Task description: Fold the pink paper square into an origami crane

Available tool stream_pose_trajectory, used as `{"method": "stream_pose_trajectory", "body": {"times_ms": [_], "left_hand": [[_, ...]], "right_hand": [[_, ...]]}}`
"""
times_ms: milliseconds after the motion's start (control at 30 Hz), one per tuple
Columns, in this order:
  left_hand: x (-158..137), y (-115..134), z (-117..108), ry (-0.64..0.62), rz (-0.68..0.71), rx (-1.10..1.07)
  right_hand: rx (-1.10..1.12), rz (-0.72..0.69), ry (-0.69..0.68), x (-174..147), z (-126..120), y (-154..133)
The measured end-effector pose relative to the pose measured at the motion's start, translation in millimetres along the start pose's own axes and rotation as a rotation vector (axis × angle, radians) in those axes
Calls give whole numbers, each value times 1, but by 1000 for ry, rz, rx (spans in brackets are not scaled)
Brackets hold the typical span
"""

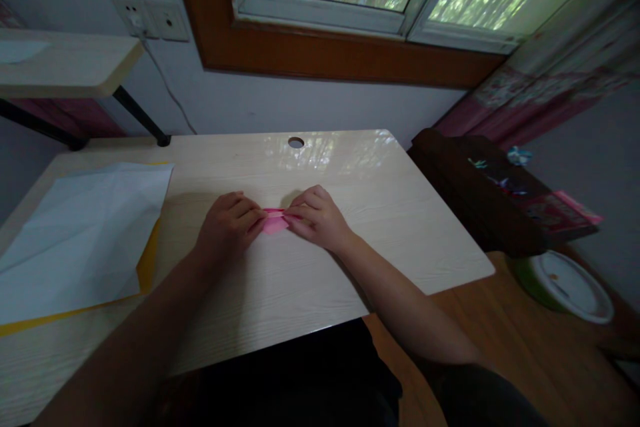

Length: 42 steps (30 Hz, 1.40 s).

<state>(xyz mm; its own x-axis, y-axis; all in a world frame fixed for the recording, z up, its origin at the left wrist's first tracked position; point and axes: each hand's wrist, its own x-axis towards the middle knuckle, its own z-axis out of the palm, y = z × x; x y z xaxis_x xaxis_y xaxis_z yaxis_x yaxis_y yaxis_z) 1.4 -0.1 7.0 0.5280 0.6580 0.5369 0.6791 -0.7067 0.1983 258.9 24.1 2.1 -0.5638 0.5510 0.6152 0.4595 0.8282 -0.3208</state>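
Note:
Near the middle of the pale wooden table [300, 280], a small piece of folded pink paper [275, 223] spans the gap between my two hands. My left hand [231, 221] pinches its left end, fingers closed. At the right end, the fingertips of my right hand [316, 219] press together on the paper. A darker pink folded strip runs along its far edge, with a lighter flap towards me. Both ends of the paper are hidden under my fingers.
White sheets [85, 233] lie over yellow paper [148, 260] at the left. A raised shelf [70, 67] stands behind them. The table has a cable hole [296, 143] near the wall. Beyond its right edge are a dark wooden cabinet [465, 193] and a round white-topped bin [575, 287].

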Motion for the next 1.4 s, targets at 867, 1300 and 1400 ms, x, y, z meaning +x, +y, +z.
{"method": "stream_pose_trajectory", "body": {"times_ms": [867, 1300, 1400], "left_hand": [[-5, -5, -4, 55, -19, -71], [-8, -17, -12, 120, -58, -59], [-8, -18, -12, 124, -84, -106]], "right_hand": [[-211, -70, -84, -8, -14, 11], [-251, -14, -28, -11, -31, 30], [-254, -1, 19, -13, -32, 35]]}}
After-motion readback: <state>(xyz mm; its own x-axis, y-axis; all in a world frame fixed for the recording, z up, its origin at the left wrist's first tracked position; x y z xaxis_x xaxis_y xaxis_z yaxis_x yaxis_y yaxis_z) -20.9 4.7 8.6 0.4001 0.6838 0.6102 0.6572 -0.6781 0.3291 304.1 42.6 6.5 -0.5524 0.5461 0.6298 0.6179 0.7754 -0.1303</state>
